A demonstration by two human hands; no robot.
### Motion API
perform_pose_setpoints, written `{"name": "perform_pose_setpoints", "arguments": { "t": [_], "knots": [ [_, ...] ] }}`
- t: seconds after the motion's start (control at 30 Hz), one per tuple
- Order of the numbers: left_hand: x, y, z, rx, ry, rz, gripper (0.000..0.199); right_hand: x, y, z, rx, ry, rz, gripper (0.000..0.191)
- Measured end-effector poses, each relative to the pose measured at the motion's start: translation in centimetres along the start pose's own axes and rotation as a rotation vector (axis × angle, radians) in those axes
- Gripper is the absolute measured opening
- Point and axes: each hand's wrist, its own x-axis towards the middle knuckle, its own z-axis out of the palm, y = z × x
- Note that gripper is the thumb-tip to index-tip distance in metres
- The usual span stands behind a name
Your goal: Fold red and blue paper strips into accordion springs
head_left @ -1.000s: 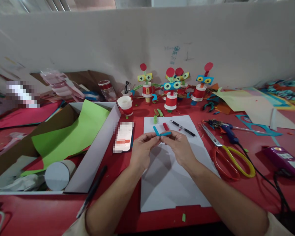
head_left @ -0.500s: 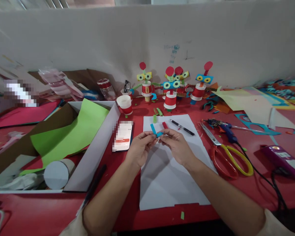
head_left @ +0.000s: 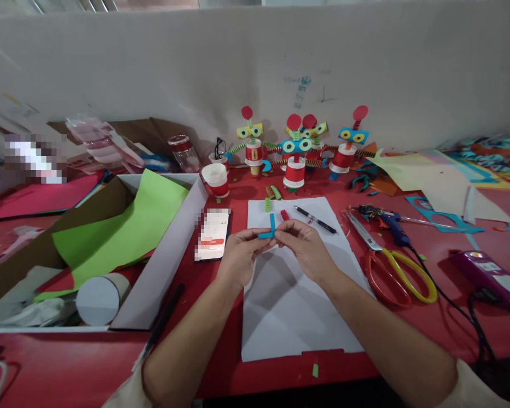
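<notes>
Between my fingertips is a narrow blue paper strip [head_left: 272,222], one part standing away from me and another lying sideways to the left. My left hand [head_left: 242,252] pinches it from the left, and my right hand [head_left: 301,246] pinches it from the right. Both hands hover over a white sheet [head_left: 295,317]. Just beyond the fingers lie a small red folded piece [head_left: 284,215], a green folded piece [head_left: 267,204] and a black pen [head_left: 314,219].
Scissors [head_left: 376,249], a glue gun [head_left: 389,224] and a purple device [head_left: 488,277] lie right. A phone [head_left: 213,233] and an open box [head_left: 161,266] are left. Paper-cup figures [head_left: 294,173] and stacked cups [head_left: 216,180] stand behind.
The blue strip has turned between my fingers: its free end now points straight away from me, and another part extends left. Both hands have barely moved.
</notes>
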Motion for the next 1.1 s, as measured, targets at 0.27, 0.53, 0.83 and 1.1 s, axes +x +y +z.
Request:
{"name": "perform_pose_setpoints", "arguments": {
  "t": [0.27, 0.53, 0.83, 1.1],
  "knots": [
    [-0.4, 0.2, 0.2, 0.096, -0.100, 0.042, 0.016, -0.1, 0.2, -0.2, -0.109, 0.073, -0.073, 0.015],
    [-0.2, 0.1, 0.3, 0.086, -0.029, 0.028, 0.015, 0.0, -0.4, -0.3, 0.007, 0.010, 0.016, 0.009],
    [-0.2, 0.0, 0.1, 0.133, -0.039, -0.028, 0.015, 0.3, -1.0, -0.9, -0.149, -0.013, 0.017, 0.010],
    [-0.2, 0.1, 0.1, 0.116, 0.021, 0.030, 0.016, 0.0, -0.4, -0.6, -0.203, 0.020, 0.072, 0.020]
  ]
}}
